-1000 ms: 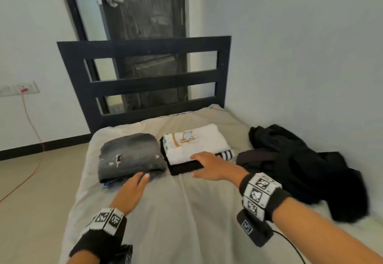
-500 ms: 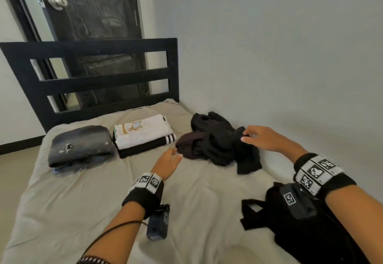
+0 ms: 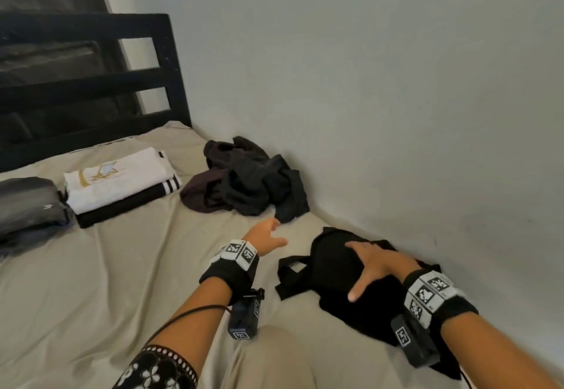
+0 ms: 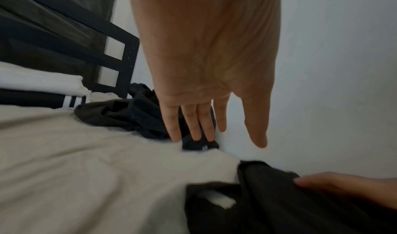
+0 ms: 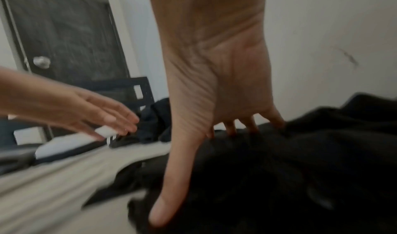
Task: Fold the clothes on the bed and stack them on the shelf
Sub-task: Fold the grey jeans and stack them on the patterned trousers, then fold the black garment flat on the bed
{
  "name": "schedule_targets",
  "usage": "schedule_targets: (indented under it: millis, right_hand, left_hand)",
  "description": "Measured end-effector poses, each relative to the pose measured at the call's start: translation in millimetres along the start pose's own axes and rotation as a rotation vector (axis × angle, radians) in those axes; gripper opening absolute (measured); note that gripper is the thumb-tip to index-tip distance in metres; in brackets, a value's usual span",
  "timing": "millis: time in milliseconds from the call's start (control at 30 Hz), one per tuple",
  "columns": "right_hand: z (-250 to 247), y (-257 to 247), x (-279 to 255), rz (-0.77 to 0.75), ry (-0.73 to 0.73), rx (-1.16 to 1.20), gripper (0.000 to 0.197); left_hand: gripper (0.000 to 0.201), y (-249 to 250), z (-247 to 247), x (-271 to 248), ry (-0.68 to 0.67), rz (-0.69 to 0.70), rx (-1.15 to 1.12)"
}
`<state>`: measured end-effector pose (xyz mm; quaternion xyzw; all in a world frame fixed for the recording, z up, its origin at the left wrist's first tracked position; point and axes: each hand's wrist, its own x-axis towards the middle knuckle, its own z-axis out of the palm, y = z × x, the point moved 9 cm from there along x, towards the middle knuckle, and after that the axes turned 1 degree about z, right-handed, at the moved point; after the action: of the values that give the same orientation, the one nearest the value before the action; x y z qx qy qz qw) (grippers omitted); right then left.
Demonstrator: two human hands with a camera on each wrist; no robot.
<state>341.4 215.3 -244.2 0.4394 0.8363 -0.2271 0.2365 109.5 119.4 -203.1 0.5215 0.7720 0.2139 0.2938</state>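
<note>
A crumpled black garment (image 3: 329, 269) lies on the bed by the wall; my right hand (image 3: 370, 266) rests flat on it with the fingers spread, as the right wrist view shows (image 5: 234, 124). My left hand (image 3: 268, 234) hovers open above the sheet, fingers straight (image 4: 193, 118), just short of a heap of unfolded dark clothes (image 3: 247, 184). A folded white shirt on a folded black striped piece (image 3: 119, 181) and a folded grey garment (image 3: 29, 202) sit near the headboard.
The bed has a beige sheet (image 3: 122, 281) and a black slatted headboard (image 3: 91, 83) with a dark door behind it. A pale wall (image 3: 396, 98) runs close along the bed's right side. My beige-clad knee (image 3: 274, 355) is at the bottom.
My view swung right, away from the folded stacks. My right hand came back from the dark heap and dropped onto the nearer black garment; my left hand reached forward toward the heap.
</note>
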Motion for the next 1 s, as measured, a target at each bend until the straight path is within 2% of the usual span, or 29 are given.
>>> schedule_targets:
  millis: [33, 100, 200, 267, 333, 433, 533, 567, 600, 667, 700, 733, 833, 900, 1000]
  right_hand:
    - [15, 2, 2, 0.012, -0.033, -0.056, 0.157]
    - [39, 3, 8, 0.002, 0.018, -0.09, 0.134]
    - [32, 5, 13, -0.049, 0.353, 0.103, 0.065]
    - [9, 6, 8, -0.074, 0.547, 0.271, 0.041]
    - [-18, -4, 1, -0.144, 0.62, 0.388, 0.034]
    - [-59, -30, -19, -0.275, 0.61, 0.46, 0.026]
    - [-99, -65, -49, -0.437, 0.612, 0.539, 0.031]
    - [-111, -78, -60, -0.485, 0.622, 0.581, 0.03]
    - [-124, -90, -70, -0.523, 0.639, 0.62, 0.026]
    - [-149, -113, -87, -0.568, 0.683, 0.681, 0.02]
    - [-160, -124, -94, -0.586, 0.711, 0.707, 0.017]
    - [-171, -134, -99, -0.598, 0.746, 0.732, 0.015]
    - [-197, -163, -120, -0.62, 0.836, 0.792, 0.008]
    - [-211, -185, -131, -0.652, 0.888, 0.829, 0.018]
    - [-233, -227, -161, -0.701, 1.154, 0.692, 0.021]
  left_hand:
    - [0.061, 4, 16, 1, -0.059, -0.013, 0.026]
    - [0.069, 8, 46, 2, -0.185, -0.055, 0.079]
    - [0.078, 12, 67, -1, -0.318, -0.094, 0.126]
    - [0.079, 16, 63, -3, -0.319, -0.089, 0.112]
    - [0.084, 22, 53, -5, -0.299, -0.061, 0.087]
    - [0.102, 38, 31, -6, -0.204, 0.06, 0.023]
    - [0.111, 53, 18, -10, -0.206, 0.148, -0.078]
    - [0.107, 58, 13, -13, -0.212, 0.162, -0.119]
    - [0.094, 63, 4, -17, -0.179, 0.17, -0.141]
    - [0.044, 68, -29, -22, -0.011, 0.176, -0.173]
    - [0.026, 67, -49, -25, 0.082, 0.173, -0.198]
    - [0.019, 65, -68, -32, 0.146, 0.17, -0.252]
    - [0.019, 59, -124, -57, 0.276, 0.164, -0.483]
    - [0.025, 60, -165, -83, 0.386, 0.183, -0.559]
    - [0.03, 59, -221, -121, 0.516, 0.224, -0.608]
